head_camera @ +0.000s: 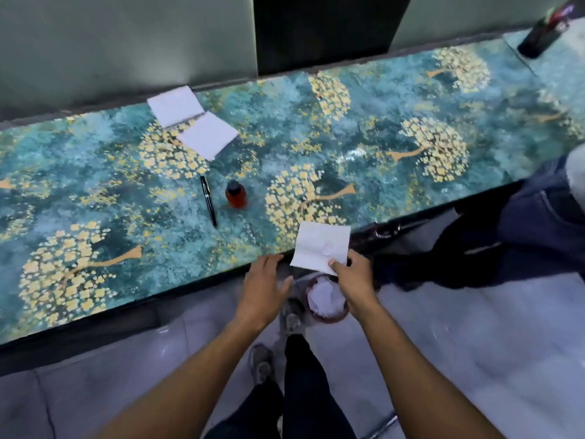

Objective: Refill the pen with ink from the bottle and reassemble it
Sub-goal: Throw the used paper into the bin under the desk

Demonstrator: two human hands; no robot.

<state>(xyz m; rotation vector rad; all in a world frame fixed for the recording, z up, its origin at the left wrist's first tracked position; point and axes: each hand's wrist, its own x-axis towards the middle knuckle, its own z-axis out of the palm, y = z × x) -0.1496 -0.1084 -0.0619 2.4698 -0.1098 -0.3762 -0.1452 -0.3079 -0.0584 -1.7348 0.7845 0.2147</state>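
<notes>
Pinching a white paper tissue (321,247), the right hand (353,275) risks dropping it; left hand (264,288) relaxed, holding nothing. Black pen (208,200) and red ink bottle (235,194) lie side by side, far-left on the teal floral tabletop (95,217).

My right hand (354,274) covers the near corner of the paper sheet (321,247), & my arm hides part of the bin (326,301) on the floor, so can't tell what's crumpled inside. Pen holder (543,34) at far right is cut by the top edge & too blurred to make out contents; the seated person (538,217) is cut off at the right edge. Ink bottle (235,194) label too small to read, ink level unclear.
</notes>
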